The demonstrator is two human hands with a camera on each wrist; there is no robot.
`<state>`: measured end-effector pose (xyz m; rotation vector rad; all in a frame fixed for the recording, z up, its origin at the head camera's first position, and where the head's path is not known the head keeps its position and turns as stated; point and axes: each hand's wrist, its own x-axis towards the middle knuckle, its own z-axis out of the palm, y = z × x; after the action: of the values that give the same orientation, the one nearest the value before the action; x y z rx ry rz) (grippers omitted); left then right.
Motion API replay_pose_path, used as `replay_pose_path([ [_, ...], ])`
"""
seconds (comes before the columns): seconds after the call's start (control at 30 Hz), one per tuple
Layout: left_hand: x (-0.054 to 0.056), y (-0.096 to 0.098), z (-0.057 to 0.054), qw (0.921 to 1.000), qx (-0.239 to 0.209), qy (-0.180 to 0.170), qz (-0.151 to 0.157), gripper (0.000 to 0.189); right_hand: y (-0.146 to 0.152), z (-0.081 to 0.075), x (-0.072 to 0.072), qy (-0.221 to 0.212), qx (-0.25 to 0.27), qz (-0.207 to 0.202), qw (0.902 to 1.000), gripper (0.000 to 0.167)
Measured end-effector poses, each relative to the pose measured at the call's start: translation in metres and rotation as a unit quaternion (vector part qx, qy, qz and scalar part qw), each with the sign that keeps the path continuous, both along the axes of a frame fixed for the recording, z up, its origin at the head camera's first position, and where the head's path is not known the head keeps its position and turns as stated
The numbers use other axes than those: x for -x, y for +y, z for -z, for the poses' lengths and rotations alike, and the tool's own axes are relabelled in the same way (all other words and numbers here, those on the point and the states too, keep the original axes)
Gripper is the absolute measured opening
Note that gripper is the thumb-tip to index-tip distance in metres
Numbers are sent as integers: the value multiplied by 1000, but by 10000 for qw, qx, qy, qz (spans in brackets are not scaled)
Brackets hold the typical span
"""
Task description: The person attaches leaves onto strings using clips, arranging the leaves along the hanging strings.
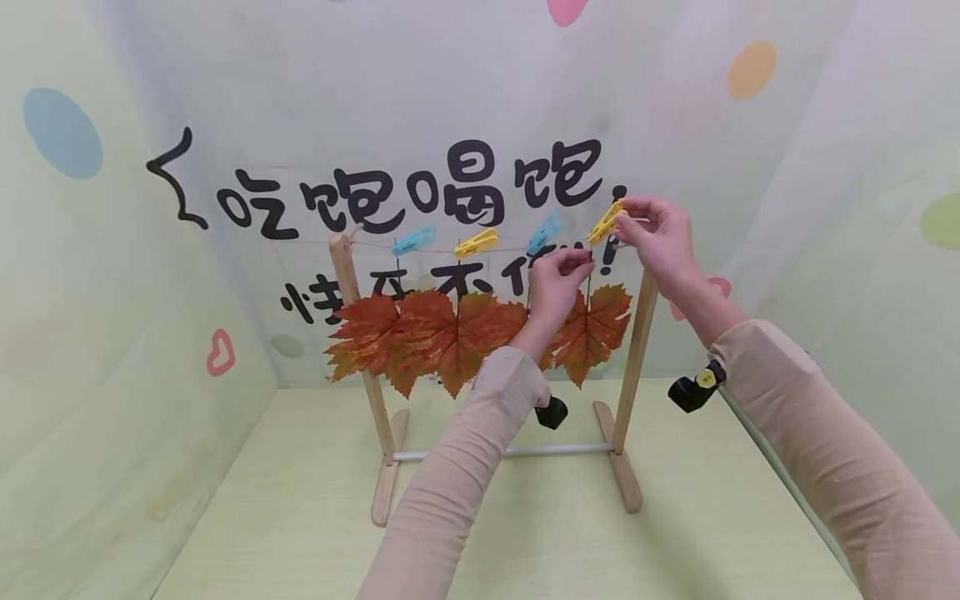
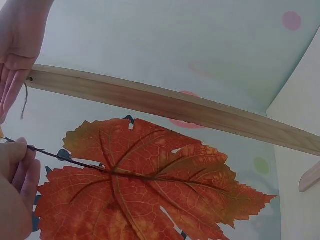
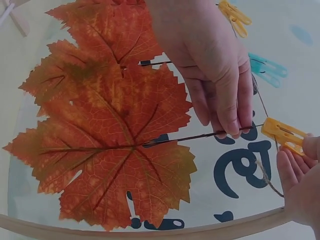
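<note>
My left hand (image 1: 553, 287) pinches the thin dark stem of the rightmost red-orange artificial leaf (image 1: 592, 329), close below the string. With thumb and fingers, my right hand (image 1: 663, 242) grips a yellow clothespin (image 1: 606, 223) by its handle end. In the right wrist view that yellow clothespin (image 3: 282, 134) meets the string, its tip at the top of the stem. The left wrist view shows the leaf (image 2: 145, 180) spread out, hanging from the stem between the left fingers. Part of another leaf is hidden behind my left hand and wrist.
A wooden stand with a left post (image 1: 347, 275), a right post (image 1: 637, 358) and a white crossbar (image 1: 558, 451) stands on the pale table (image 1: 300, 517). Blue clothespins (image 1: 412, 241) and a yellow clothespin (image 1: 477, 242) line the string, with leaves (image 1: 427, 325) below. Behind hangs a lettered backdrop (image 1: 360, 83).
</note>
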<state>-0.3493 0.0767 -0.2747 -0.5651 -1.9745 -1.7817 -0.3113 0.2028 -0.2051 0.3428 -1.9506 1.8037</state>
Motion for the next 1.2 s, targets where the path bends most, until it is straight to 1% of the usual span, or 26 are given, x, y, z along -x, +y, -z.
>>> replay_pose_path([
  [0.1,-1,0,0,10000,11,0,3,15,0,0,0,-33,-101,57,9999,31],
  [0.33,-2,-1,2,10000,56,-36,43,16,0,1,-2,-71,-492,169,9986,36],
  [0.7,-4,-3,3,10000,20,-58,4,16,1,1,-9,91,-854,401,9955,38],
  [0.83,-5,-5,3,9999,15,-150,45,16,2,1,-12,192,-1002,474,9937,39],
  [1.0,-6,-7,3,9998,64,-191,95,18,4,0,-14,309,-952,479,9938,38],
  [1.2,-11,-9,3,9998,-81,-146,146,21,5,2,-19,387,-943,594,9930,39],
])
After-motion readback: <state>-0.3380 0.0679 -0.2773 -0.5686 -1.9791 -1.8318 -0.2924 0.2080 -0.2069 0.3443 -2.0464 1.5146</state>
